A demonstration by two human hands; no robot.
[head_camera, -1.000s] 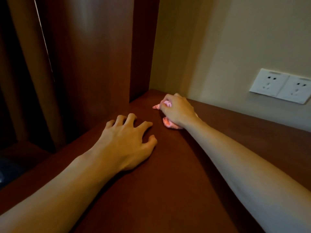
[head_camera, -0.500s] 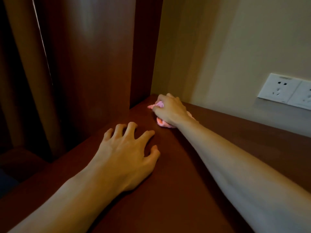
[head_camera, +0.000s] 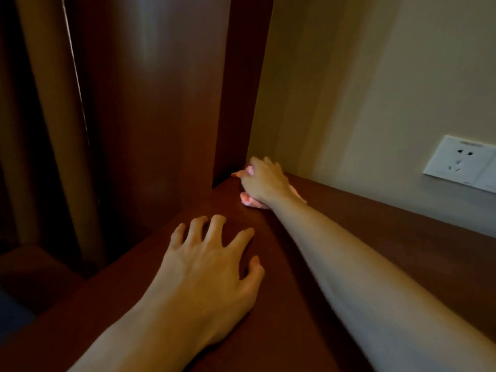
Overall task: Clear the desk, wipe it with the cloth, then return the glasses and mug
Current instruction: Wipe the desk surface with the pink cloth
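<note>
My right hand [head_camera: 264, 181] grips a crumpled pink cloth [head_camera: 248, 200] and presses it onto the dark wooden desk [head_camera: 375, 251] at its far left corner, where the desk meets the wall and a wooden upright. Most of the cloth is hidden under the hand. My left hand [head_camera: 212, 267] rests on the desk nearer to me, fingers spread and bent, fingertips on the wood, holding nothing. No glasses and no mug are in view.
A tall dark wooden panel [head_camera: 161, 103] rises at the desk's left end. A brown curtain [head_camera: 45, 130] hangs left of it. White wall sockets [head_camera: 461, 162] sit on the beige wall above the desk's back edge at right.
My right hand has pushed the cloth farther into the back left corner. My left hand has stayed planted on the desk. The view has shifted a little to the left.
</note>
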